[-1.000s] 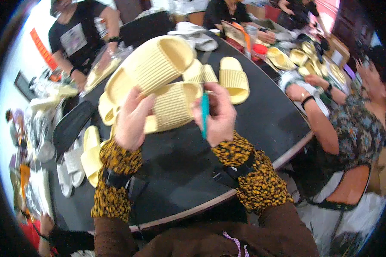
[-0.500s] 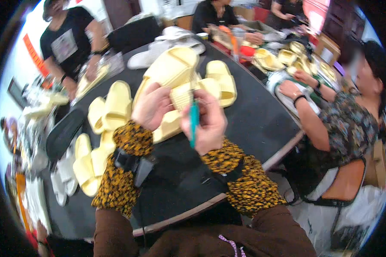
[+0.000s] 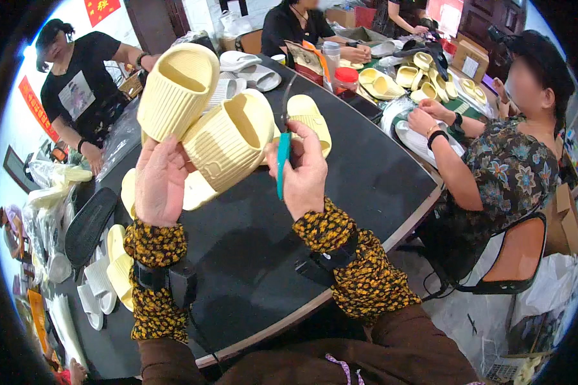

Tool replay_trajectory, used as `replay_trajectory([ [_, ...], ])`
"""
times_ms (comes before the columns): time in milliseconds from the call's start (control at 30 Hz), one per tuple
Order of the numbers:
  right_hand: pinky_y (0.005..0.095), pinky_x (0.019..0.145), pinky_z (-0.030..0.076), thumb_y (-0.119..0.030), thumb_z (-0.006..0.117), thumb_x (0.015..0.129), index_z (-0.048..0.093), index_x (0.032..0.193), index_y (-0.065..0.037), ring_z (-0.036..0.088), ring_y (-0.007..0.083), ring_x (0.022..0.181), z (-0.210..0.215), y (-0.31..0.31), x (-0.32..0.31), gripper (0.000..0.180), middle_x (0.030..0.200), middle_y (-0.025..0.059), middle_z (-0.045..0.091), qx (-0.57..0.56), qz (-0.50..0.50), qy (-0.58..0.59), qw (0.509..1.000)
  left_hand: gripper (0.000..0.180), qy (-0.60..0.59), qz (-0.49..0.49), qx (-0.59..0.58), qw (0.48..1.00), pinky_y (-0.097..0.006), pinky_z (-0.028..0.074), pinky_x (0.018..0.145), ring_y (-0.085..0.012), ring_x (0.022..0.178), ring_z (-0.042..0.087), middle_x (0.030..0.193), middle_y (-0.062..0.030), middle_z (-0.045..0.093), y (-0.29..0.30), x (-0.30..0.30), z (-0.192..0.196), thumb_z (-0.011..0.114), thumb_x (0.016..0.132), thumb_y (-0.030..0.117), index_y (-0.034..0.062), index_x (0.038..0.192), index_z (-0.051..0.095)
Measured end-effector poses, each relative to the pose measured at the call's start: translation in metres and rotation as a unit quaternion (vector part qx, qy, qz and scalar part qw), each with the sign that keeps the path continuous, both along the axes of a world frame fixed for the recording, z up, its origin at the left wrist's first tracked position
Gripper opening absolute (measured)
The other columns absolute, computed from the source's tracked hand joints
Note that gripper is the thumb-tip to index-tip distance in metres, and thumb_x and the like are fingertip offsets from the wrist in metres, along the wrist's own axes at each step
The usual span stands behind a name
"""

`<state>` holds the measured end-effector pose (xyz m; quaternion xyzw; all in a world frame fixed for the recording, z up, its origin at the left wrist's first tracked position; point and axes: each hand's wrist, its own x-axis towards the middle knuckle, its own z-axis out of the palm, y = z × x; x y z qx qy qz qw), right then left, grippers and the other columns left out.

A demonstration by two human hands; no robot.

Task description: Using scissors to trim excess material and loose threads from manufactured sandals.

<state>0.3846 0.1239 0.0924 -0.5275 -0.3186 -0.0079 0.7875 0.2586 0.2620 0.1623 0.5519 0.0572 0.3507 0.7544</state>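
Observation:
My left hand (image 3: 160,183) is raised over the table and holds a pair of pale yellow ribbed slide slippers. One slipper (image 3: 173,96) stands tilted up above the fingers, and the other (image 3: 228,141) leans to its right, overlapping it. The fingers behind the soles are hidden. In my right hand (image 3: 304,167) are teal-handled scissors (image 3: 282,163), gripped with the thin dark blade pointing up and away. The blade is beside the right slipper, apart from it. Another yellow slipper (image 3: 308,122) lies on the table just beyond the scissors.
On the black table (image 3: 359,192), grey slippers (image 3: 260,77) lie far off, with a black sole (image 3: 90,228), yellow slippers (image 3: 119,266) and light grey slippers (image 3: 96,289) at the left. A red-lidded jar (image 3: 345,80) stands at the far edge. Co-workers surround the table; one (image 3: 494,160) handles a white slipper.
My left hand has moved left, lifting the yellow pair with it and turning the palm toward me. My right hand with the scissors has shifted slightly left, away from the slippers.

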Motion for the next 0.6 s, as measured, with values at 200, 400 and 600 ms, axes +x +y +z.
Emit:
replay_trajectory([
  [200, 0.0227, 0.065, 0.047, -0.01, 0.069, 0.078, 0.042, 0.118, 0.001, 0.057, 0.0104, 0.073, -0.004, 0.009, -0.01, 0.05, 0.085, 0.0053, 0.06, -0.042, 0.125, 0.073, 0.989, 0.03, 0.034, 0.118, 0.063, 0.99, -0.03, 0.047, 0.076, -0.0141, 0.091, 0.058, 0.107, -0.0054, 0.059, 0.003, -0.044, -0.013, 0.047, 0.091, 0.013, 0.0029, 0.119, 0.046],
  [400, 0.0228, 0.049, 0.043, -0.001, 0.062, 0.075, 0.043, 0.116, -0.002, 0.052, 0.0081, 0.06, -0.021, 0.016, -0.026, 0.046, 0.077, 0.0057, 0.058, -0.082, 0.155, 0.034, 0.984, 0.028, 0.096, 0.112, 0.142, 0.979, -0.027, 0.044, 0.074, -0.011, 0.086, 0.056, 0.098, -0.0031, 0.061, -0.017, -0.097, -0.032, 0.052, 0.09, 0.016, 0.0037, 0.115, 0.051],
  [600, 0.0277, 0.073, 0.047, 0.002, 0.06, 0.074, 0.048, 0.114, 0.0, 0.057, 0.0148, 0.082, -0.026, 0.016, 0.003, 0.041, 0.096, 0.0069, 0.056, -0.033, 0.089, 0.079, 0.992, 0.019, 0.185, 0.102, 0.202, 0.956, -0.023, 0.043, 0.069, -0.0079, 0.076, 0.051, 0.085, -0.0018, 0.057, -0.03, -0.189, -0.023, 0.053, 0.083, 0.005, -0.003, 0.1, 0.055],
])
